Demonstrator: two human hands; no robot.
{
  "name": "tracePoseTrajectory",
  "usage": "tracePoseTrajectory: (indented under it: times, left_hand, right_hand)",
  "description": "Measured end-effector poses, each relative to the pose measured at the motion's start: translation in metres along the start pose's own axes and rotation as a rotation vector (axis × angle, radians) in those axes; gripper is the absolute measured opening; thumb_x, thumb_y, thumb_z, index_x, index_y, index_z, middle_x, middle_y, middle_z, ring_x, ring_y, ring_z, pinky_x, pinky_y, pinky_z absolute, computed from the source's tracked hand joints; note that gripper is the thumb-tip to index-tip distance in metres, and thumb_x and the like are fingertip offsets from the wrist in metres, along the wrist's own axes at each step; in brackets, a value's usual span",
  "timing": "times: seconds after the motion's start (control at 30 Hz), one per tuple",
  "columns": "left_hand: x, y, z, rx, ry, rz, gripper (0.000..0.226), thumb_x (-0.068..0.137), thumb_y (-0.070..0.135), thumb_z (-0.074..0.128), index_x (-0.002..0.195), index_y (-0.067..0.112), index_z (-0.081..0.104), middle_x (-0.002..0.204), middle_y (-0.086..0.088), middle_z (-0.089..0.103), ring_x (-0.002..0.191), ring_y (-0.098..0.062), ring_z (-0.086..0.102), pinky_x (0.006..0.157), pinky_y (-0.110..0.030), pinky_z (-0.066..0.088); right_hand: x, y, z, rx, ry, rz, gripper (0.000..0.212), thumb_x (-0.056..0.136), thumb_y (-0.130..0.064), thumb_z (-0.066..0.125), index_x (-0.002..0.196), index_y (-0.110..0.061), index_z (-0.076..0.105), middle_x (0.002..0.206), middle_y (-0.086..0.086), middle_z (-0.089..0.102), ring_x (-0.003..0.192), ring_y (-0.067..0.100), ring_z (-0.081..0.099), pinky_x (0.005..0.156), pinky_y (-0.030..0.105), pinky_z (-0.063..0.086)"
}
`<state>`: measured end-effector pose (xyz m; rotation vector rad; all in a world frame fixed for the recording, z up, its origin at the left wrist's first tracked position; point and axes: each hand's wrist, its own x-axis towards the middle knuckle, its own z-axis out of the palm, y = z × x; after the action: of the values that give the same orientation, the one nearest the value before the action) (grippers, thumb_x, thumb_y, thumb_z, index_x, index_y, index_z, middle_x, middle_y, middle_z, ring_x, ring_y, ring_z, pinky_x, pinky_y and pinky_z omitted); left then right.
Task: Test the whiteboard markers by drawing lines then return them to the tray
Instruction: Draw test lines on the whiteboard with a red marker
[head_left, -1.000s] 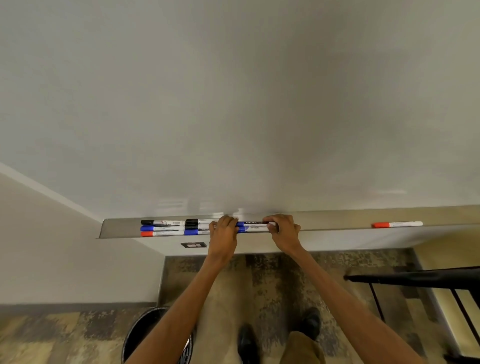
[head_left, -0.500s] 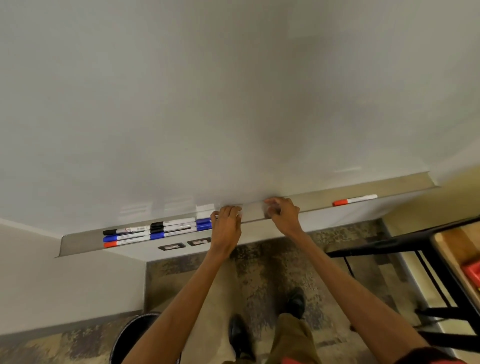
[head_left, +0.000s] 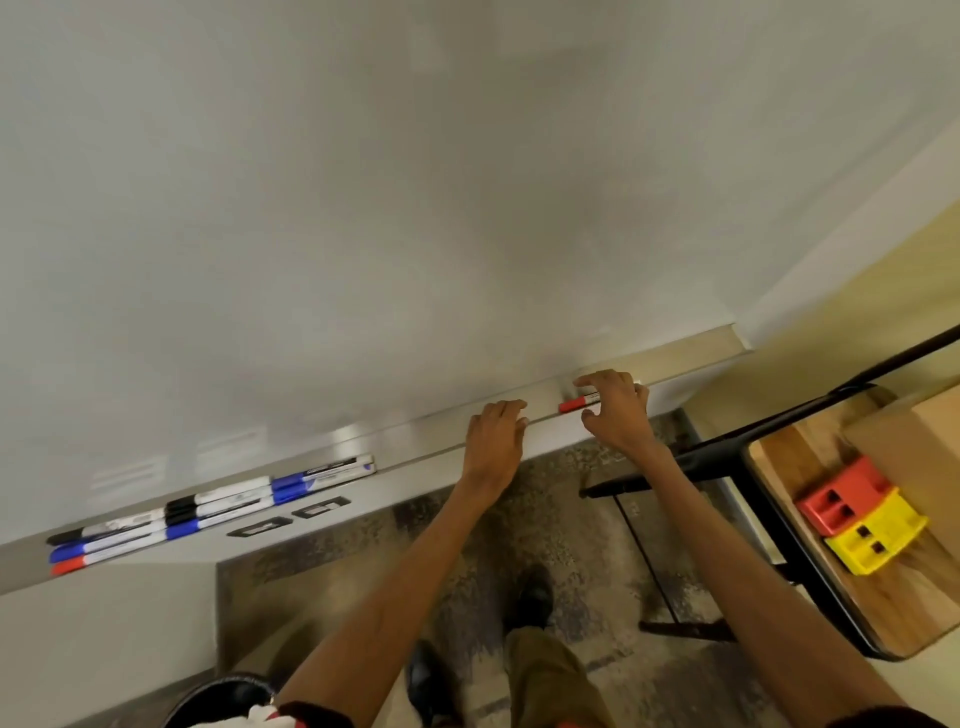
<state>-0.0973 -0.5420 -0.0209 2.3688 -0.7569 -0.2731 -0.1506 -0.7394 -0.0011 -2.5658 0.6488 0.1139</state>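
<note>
A blank whiteboard (head_left: 415, 208) fills the upper view, with a long metal tray (head_left: 691, 358) along its bottom edge. Several markers (head_left: 218, 504) with black, blue and red caps lie together at the tray's left end. A single red-capped marker (head_left: 574, 404) lies on the tray toward the right. My right hand (head_left: 615, 410) is curled over that marker's white barrel, thumb and fingers on either side, the marker still lying on the tray. My left hand (head_left: 496, 434) rests on the tray's front lip just left of it, fingers bent, holding nothing.
A wooden table (head_left: 883, 587) with black metal legs stands at the right, carrying a red block (head_left: 839, 496) and a yellow block (head_left: 878, 538). A dark bin (head_left: 223, 699) sits at the bottom left. My feet stand on patterned carpet (head_left: 587, 519).
Both hands have left the marker group and slid right along the tray. My right hand has reached the lone red-capped marker. The view has swung right, bringing the table into sight.
</note>
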Motion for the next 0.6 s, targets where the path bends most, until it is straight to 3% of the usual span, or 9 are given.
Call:
tracePoseTrajectory:
  times: [0.17,0.47,0.6]
  left_hand:
    - [0.036,0.038,0.028,0.069,-0.177,-0.039,0.043,0.105,0.026,0.043,0.146,0.012,0.042,0.141,-0.011,0.051,0.127,-0.028,0.048,0.105,-0.041,0.039]
    - [0.054,0.049,0.045,0.105,-0.167,-0.041,0.023,0.103,0.017,0.05,0.118,0.008,0.065,0.115,-0.011,0.063,0.106,-0.026,0.056,0.088,-0.036,0.047]
    - [0.046,0.039,0.029,-0.001,-0.175,-0.019,0.024,0.103,0.018,0.049,0.12,0.008,0.063,0.116,-0.011,0.063,0.107,-0.025,0.056,0.093,-0.035,0.049]
  right_hand:
    - [0.012,0.024,-0.005,-0.174,-0.068,-0.085,0.039,0.09,-0.022,0.068,0.129,-0.027,0.06,0.137,0.001,0.053,0.131,0.022,0.039,0.105,0.039,0.022]
    - [0.025,0.032,0.0,-0.133,-0.073,-0.217,0.019,0.092,-0.025,0.069,0.111,-0.025,0.068,0.112,-0.003,0.067,0.11,0.02,0.057,0.101,0.038,0.024]
    - [0.025,0.023,-0.004,-0.054,-0.068,-0.327,0.02,0.092,-0.033,0.068,0.109,-0.023,0.071,0.107,-0.003,0.07,0.099,0.019,0.062,0.096,0.035,0.035]
